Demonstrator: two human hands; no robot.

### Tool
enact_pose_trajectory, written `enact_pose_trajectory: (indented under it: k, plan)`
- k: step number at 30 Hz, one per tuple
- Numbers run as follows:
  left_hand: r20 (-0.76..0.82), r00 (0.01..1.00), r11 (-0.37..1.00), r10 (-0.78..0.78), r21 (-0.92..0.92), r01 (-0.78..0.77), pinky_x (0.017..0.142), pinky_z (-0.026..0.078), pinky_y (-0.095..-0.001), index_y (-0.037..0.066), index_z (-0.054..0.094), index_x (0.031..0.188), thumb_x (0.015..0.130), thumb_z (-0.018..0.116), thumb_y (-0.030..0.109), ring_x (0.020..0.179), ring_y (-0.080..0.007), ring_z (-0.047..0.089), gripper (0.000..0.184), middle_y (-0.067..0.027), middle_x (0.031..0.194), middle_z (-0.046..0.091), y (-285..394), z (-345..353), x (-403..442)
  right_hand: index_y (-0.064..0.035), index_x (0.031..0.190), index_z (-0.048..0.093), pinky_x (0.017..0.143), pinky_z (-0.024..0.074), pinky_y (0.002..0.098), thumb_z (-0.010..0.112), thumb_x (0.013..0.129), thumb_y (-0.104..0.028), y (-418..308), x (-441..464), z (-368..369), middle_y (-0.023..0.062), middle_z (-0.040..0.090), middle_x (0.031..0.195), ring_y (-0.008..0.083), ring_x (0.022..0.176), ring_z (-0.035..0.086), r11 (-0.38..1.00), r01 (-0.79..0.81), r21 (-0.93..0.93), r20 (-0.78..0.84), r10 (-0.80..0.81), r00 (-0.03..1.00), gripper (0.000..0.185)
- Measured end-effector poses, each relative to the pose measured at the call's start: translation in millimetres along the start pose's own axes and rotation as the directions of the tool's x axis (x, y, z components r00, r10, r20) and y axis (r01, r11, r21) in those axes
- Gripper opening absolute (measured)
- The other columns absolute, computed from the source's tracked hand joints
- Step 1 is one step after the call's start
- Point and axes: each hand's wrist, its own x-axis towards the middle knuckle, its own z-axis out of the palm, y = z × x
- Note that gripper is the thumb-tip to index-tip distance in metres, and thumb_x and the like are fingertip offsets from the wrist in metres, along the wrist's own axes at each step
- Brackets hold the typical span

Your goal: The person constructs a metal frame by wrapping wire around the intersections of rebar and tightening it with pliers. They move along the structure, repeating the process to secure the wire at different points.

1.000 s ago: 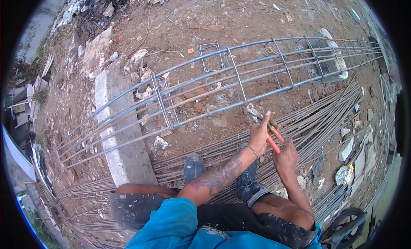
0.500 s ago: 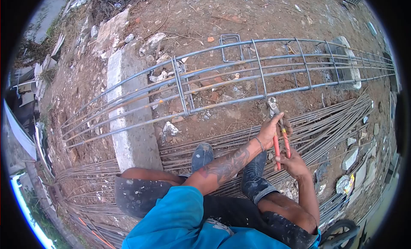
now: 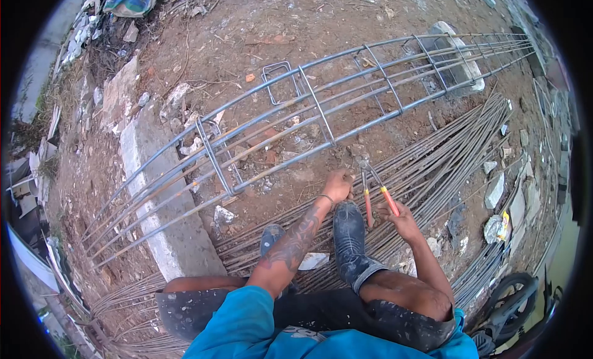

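Observation:
My right hand (image 3: 404, 223) grips one red handle of a pair of pincers (image 3: 389, 199), whose two handles stand spread apart. The pincer head points away from me, over the bundle of thin steel rods on the ground. Just left of the pincers, my left hand (image 3: 338, 186) is closed with the fingertips together; what it holds, if anything, is too small to make out. Beyond both hands lies a long rebar cage (image 3: 364, 127), made of straight bars with square stirrups (image 3: 317, 105) around them. The hands are apart from the cage.
A concrete block (image 3: 154, 173) supports the cage at left, another block (image 3: 460, 56) at right. Loose rods (image 3: 445, 143) lie under my boots (image 3: 352, 241). A spare stirrup (image 3: 278, 81) lies behind the cage. Rubble and a wheel (image 3: 513, 300) are at right.
My left hand has come off the pincers and moved left. The pincers have left the cage's near bar, come down, and their handles have opened wider. My view has shifted.

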Motion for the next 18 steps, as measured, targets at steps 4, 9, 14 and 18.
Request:
enact_pose_trajectory:
  k: [4,9,14,18]
  plan:
    - [-0.069,0.975,0.916,0.212,0.36,-0.174,0.046,0.047,-0.0317,-0.004,0.059,0.079,0.09,0.054,0.014,0.047,-0.018,0.059,0.022,-0.0095,0.058,0.058,-22.2,-7.8,9.4,0.0017,0.107,0.059,0.087,0.0457,0.028,0.053,0.072,0.004,-8.4,-11.2,-10.3,0.0076,0.064,0.104,0.0166,0.099,0.06,0.999,-0.032,0.02,0.04,0.031,0.999,0.036]
    - [-0.099,0.963,0.936,0.249,0.279,-0.214,0.047,0.045,-0.0284,-0.003,0.061,0.085,0.093,0.052,0.018,0.049,-0.0166,0.06,0.024,-0.0071,0.059,0.058,-10.9,-18.1,3.8,0.0016,0.097,0.063,0.078,0.0467,0.029,0.055,0.072,-0.002,-8.3,-10.3,-18.9,0.0067,0.063,0.091,0.0179,0.087,0.059,0.955,0.011,-0.295,-0.049,-0.027,0.998,0.027]
    - [0.171,0.98,0.987,0.098,0.112,-0.118,0.047,0.044,-0.0251,-0.001,0.062,0.096,0.094,0.053,0.021,0.052,-0.0141,0.06,0.024,-0.0026,0.064,0.057,36.4,-2.0,-25.6,0.001,0.116,0.054,0.089,0.0439,0.0362,0.061,0.079,-0.014,-16.2,14.5,-13.4,0.0181,0.06,0.095,0.0351,0.092,0.057,0.294,-0.05,-0.955,-0.227,-0.606,0.762,0.04]
    - [0.37,0.927,0.987,0.06,0.116,-0.11,0.048,0.044,-0.0246,-0.001,0.061,0.104,0.094,0.052,0.023,0.053,-0.0134,0.06,0.027,-0.0016,0.065,0.057,64.4,9.1,-46.3,0.0008,0.118,0.054,0.083,0.0469,0.0356,0.063,0.086,-0.021,-126.5,21.0,33.9,0.0184,0.063,0.105,0.0258,0.095,0.061,0.811,0.451,-0.372,-0.189,-0.542,0.819,0.04]
